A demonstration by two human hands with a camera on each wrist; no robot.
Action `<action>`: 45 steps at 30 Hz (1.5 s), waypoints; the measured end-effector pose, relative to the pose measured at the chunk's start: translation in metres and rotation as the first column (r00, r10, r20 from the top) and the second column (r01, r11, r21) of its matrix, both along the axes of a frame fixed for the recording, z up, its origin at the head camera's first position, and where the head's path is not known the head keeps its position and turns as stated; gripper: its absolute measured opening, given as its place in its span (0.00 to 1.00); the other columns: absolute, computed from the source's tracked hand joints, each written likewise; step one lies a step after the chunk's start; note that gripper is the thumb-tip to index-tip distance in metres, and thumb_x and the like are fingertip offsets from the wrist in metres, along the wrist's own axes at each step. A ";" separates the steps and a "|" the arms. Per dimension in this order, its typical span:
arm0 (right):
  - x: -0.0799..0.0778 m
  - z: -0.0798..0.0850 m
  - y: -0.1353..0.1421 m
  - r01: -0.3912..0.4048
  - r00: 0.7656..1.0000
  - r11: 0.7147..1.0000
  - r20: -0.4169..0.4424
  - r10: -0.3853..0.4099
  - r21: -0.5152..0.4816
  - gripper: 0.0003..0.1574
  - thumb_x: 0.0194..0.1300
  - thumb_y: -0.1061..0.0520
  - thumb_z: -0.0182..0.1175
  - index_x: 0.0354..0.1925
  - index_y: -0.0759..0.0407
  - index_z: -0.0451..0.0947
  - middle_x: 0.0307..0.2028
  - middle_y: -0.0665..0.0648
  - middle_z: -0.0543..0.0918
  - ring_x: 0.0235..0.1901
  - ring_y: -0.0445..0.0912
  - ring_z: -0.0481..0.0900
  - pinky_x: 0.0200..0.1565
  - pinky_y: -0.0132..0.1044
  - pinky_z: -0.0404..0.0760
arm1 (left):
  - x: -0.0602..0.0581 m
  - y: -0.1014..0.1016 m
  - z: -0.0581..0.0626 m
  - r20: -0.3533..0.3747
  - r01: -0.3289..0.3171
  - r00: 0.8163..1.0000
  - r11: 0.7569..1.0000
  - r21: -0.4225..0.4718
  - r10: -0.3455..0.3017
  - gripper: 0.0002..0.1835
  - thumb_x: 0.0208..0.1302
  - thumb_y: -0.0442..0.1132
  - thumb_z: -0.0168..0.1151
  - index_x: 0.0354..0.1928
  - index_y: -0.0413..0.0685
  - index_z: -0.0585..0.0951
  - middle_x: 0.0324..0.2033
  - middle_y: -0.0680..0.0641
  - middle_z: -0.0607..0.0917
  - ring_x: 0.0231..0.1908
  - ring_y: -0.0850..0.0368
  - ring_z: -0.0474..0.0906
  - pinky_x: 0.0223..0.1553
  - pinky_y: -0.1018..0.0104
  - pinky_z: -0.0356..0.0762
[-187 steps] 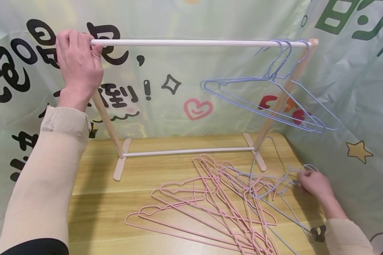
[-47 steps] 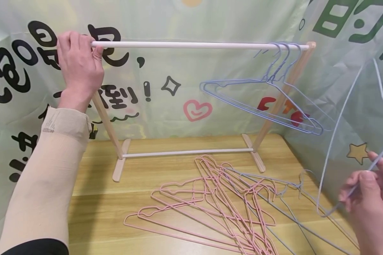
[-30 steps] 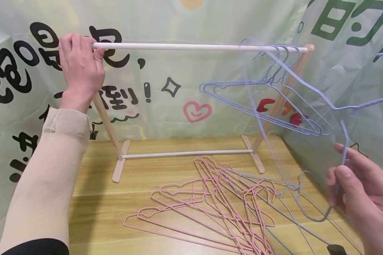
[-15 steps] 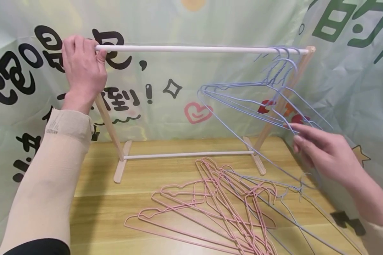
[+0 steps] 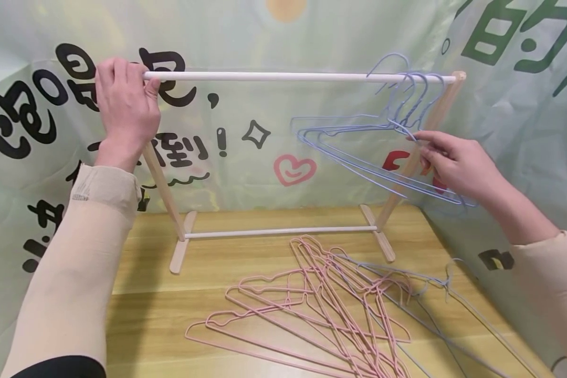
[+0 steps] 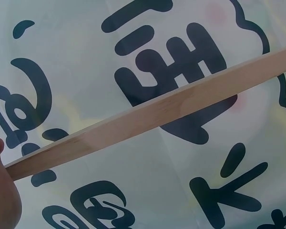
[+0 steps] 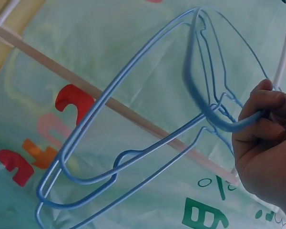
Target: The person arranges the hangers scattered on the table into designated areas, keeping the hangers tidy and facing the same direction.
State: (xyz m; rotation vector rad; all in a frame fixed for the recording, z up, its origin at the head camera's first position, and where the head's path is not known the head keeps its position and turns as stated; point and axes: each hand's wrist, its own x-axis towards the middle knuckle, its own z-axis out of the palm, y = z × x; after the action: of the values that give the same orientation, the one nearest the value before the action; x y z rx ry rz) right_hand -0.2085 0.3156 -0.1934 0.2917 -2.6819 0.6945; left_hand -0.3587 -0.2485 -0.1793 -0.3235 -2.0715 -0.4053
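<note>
My left hand (image 5: 128,105) grips the left top corner of a clothes rack, at the end of its white rod (image 5: 264,76); in the left wrist view the hand's edge lies by the wooden post (image 6: 148,109). Between thumb and fingers of my right hand (image 5: 458,160) is the shoulder of a blue wire hanger (image 7: 188,76). That hanger's hook stands up above the rod, left of the other hooks. Beside it, several blue hangers (image 7: 176,132) hang from the rod's right end.
Pink wire hangers (image 5: 328,275) lie tangled on the wooden table (image 5: 208,289) in front of the rack. More blue hangers (image 5: 446,282) lie at the right, partly under the pink ones. A printed cloth (image 5: 349,26) surrounds the table.
My right hand took a blue hanger from the table pile, turned it hook upward on the right and carried it up and left to the rod. The left hand has kept its grip.
</note>
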 end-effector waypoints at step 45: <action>0.024 -0.061 0.013 0.098 0.937 0.984 -0.318 -0.142 -0.150 0.23 0.74 0.54 0.60 0.65 0.52 0.82 0.49 0.26 0.84 0.41 0.11 0.73 0.38 0.12 0.66 | -0.006 -0.002 -0.004 -0.053 0.011 0.999 1.000 -0.008 -0.012 0.29 0.82 0.59 0.38 0.51 0.35 0.70 0.44 0.35 0.68 0.58 0.35 0.58 0.67 0.45 0.54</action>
State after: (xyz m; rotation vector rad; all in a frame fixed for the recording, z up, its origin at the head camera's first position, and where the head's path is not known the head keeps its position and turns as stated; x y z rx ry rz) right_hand -0.1847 0.3286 -0.2547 0.1874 -2.3048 0.7126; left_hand -0.3649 -0.2505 -0.1835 -0.3475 -2.0209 -0.3917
